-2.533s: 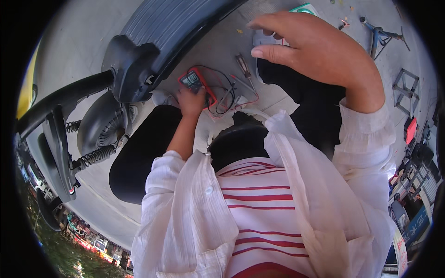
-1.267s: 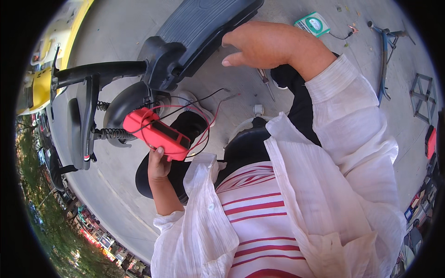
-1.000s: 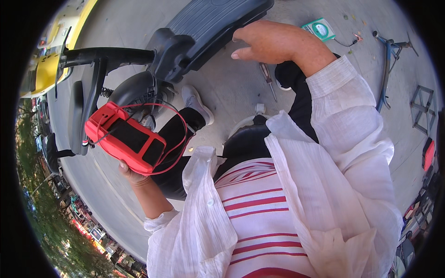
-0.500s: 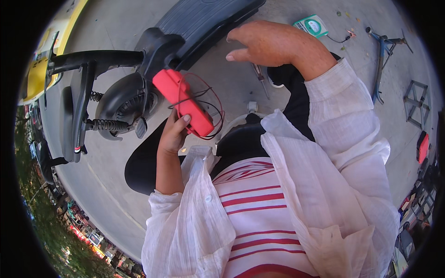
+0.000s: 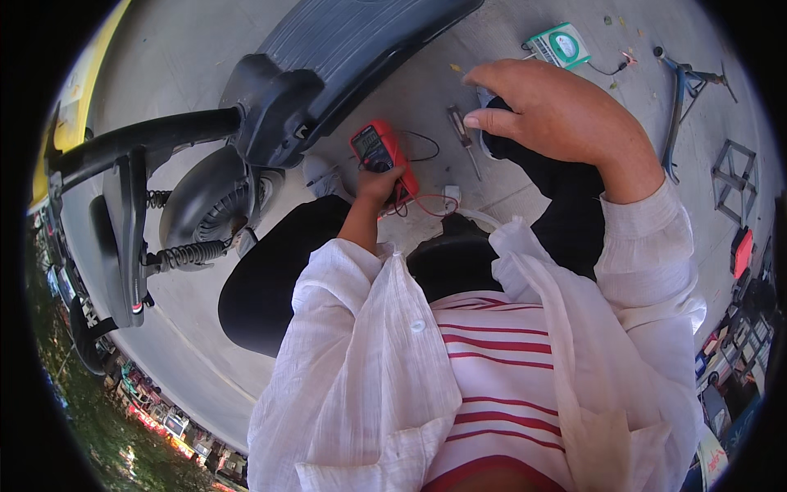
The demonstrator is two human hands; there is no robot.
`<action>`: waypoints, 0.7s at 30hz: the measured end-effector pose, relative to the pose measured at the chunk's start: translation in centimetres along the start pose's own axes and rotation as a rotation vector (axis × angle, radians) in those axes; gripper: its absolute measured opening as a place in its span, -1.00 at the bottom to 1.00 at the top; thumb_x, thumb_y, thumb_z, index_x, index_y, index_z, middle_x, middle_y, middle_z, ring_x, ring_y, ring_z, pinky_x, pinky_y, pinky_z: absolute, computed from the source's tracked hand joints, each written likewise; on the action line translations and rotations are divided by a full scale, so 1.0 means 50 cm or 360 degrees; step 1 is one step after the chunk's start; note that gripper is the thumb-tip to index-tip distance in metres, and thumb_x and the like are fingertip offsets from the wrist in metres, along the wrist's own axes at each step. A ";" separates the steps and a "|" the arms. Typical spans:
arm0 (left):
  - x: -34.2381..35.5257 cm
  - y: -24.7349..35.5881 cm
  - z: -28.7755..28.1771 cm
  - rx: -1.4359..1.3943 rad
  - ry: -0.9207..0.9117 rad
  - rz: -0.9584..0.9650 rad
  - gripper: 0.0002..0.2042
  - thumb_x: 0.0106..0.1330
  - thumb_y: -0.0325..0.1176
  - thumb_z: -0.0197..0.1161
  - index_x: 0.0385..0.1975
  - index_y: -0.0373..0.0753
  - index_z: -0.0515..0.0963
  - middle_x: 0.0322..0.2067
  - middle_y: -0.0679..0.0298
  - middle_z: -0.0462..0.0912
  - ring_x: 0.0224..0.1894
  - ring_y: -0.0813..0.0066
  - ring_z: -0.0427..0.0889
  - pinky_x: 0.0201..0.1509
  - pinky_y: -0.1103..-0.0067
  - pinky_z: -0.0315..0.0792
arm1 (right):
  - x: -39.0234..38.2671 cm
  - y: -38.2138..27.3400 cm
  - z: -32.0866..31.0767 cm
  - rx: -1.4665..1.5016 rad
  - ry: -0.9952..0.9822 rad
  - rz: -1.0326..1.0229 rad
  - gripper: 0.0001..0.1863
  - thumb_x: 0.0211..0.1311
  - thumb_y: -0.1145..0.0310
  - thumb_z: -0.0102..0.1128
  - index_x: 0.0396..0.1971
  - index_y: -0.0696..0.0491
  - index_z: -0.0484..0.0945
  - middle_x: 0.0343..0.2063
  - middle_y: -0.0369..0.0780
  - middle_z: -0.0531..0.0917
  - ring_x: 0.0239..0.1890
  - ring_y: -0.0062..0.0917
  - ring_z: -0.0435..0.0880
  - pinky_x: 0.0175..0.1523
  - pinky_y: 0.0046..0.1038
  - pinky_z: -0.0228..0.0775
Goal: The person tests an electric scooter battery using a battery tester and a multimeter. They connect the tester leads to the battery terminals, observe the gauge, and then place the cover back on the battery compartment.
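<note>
A red multimeter (image 5: 401, 151) with a dark face and a small display is in the grip of my left hand (image 5: 377, 185), the thumb lying over its front near the dial. Its thin red and black test leads loop beside it and down below the hand. My right hand (image 5: 549, 113) hangs in the air to the right, holding nothing, with thumb and forefinger apart. Below and left of that hand, a screwdriver (image 5: 465, 141) lies on the concrete floor. Whether the multimeter touches the floor, I cannot tell.
A dark scooter-like vehicle (image 5: 279, 90) with a fat rear wheel (image 5: 205, 201) and coil spring (image 5: 188, 254) stands at the left. A green and white meter (image 5: 560, 46) with a clip lead, a blue metal stand (image 5: 677, 107) and a grey frame (image 5: 735, 176) lie to the right.
My left hand has moved right and away from my body, turning the multimeter so its face shows. My right hand has shifted right and slightly nearer. The view has shifted a little.
</note>
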State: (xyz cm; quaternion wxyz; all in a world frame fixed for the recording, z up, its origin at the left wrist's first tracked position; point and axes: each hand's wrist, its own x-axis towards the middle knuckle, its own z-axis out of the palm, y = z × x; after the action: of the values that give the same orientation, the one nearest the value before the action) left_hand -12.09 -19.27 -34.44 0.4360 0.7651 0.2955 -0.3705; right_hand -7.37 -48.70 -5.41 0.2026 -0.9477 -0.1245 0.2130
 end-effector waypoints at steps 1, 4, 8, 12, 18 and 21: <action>0.015 -0.007 0.006 0.0036 -0.0021 -0.0030 -0.62 -0.04 -0.24 0.48 -0.29 -0.37 0.62 -0.37 0.15 0.69 -0.38 0.34 0.69 -0.25 0.44 0.55 | 0.001 0.000 0.000 -0.0027 0.0007 -0.0013 -0.51 0.26 0.10 0.21 0.04 0.14 0.50 -0.12 -0.06 0.63 -0.09 -0.15 0.60 -0.01 -0.28 0.44; 0.045 -0.022 0.021 0.0032 -0.0077 -0.0090 -0.56 -0.06 -0.23 0.49 -0.23 -0.39 0.59 -0.27 0.11 0.68 -0.29 0.33 0.69 -0.23 0.41 0.56 | 0.011 -0.004 0.001 -0.0041 0.0084 -0.0093 -0.58 0.25 0.12 0.20 -0.06 0.14 0.52 -0.19 -0.06 0.63 -0.13 -0.15 0.60 -0.04 -0.24 0.43; 0.068 -0.034 0.020 -0.0015 -0.0015 -0.0201 -0.52 0.07 -0.18 0.39 -0.08 -0.35 0.49 -0.14 0.17 0.61 -0.14 0.33 0.65 -0.19 0.39 0.57 | 0.018 0.000 0.010 0.0032 0.0198 -0.0191 -0.68 0.22 0.17 0.19 -0.26 0.15 0.56 -0.34 -0.05 0.63 -0.20 -0.14 0.61 -0.10 -0.17 0.43; 0.155 -0.112 -0.079 0.0417 -0.0318 0.0028 -0.64 0.25 -0.21 0.18 -0.01 -0.25 0.44 -0.17 0.25 0.55 -0.13 0.29 0.61 -0.15 0.39 0.57 | 0.026 -0.011 0.000 -0.0012 -0.0039 -0.0085 -0.54 0.22 0.18 0.22 0.03 0.13 0.48 -0.16 -0.08 0.60 -0.10 -0.15 0.56 -0.03 -0.25 0.39; 0.237 -0.242 -0.136 0.2692 -0.0847 0.1005 -0.75 0.26 -0.27 0.08 -0.20 -0.20 0.63 -0.18 0.23 0.63 -0.09 0.27 0.62 -0.07 0.38 0.49 | 0.034 -0.027 0.000 -0.0053 -0.0047 -0.0196 -0.55 0.22 0.20 0.22 0.04 0.14 0.48 -0.15 -0.08 0.60 -0.10 -0.14 0.56 -0.03 -0.24 0.39; 0.200 -0.245 -0.070 0.2841 -0.0872 0.0913 -0.73 0.27 -0.29 0.04 -0.25 -0.20 0.69 -0.18 0.20 0.67 -0.04 0.25 0.62 -0.02 0.38 0.46 | 0.037 -0.031 0.004 -0.0026 -0.0082 -0.0133 -0.54 0.22 0.19 0.22 0.04 0.14 0.48 -0.14 -0.07 0.60 -0.09 -0.14 0.56 -0.02 -0.24 0.39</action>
State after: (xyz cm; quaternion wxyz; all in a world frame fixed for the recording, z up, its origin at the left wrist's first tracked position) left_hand -14.98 -9.42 -46.97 -0.1764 0.7442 -0.4027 -0.5029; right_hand -6.08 -46.68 -5.57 0.2003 -0.9374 -0.1708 0.2278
